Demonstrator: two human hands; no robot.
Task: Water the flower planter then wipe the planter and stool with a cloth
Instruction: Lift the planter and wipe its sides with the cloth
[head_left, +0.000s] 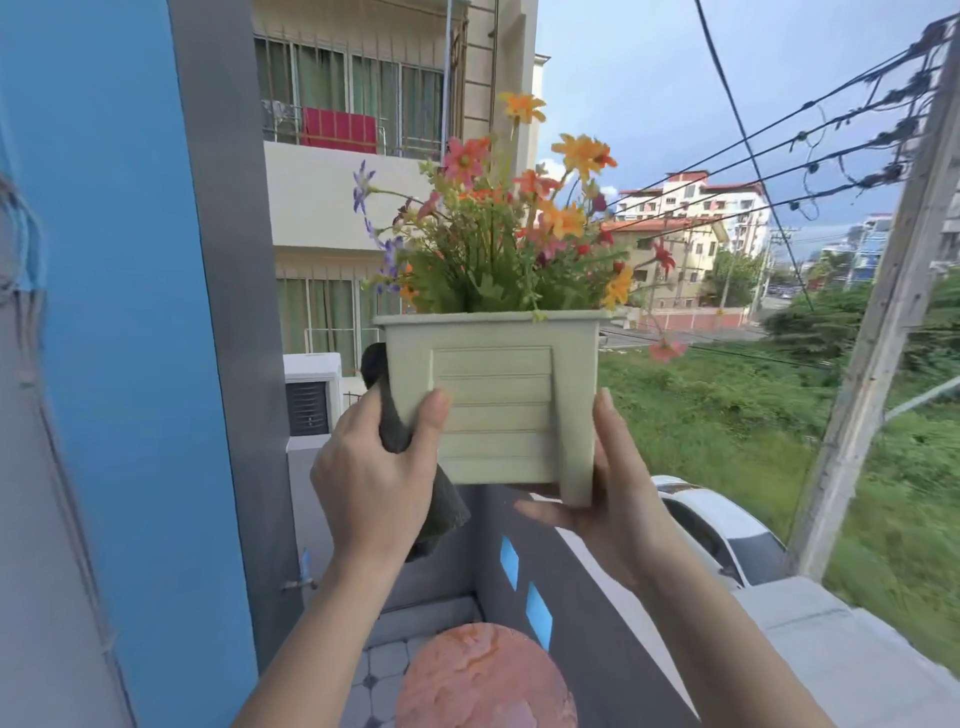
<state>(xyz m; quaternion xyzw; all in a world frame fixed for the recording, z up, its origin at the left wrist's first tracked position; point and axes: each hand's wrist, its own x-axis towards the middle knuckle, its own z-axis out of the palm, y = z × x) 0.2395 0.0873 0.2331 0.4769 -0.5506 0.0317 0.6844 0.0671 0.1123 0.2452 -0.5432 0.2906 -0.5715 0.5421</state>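
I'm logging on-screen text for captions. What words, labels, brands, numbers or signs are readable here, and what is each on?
None: no text can be read in this view.
planter: plain slatted panel, no label or brand showing.
cloth and stool: no print.
air-conditioner unit: any badge is too blurred to read.
distant buildings: too small to make out any signs.
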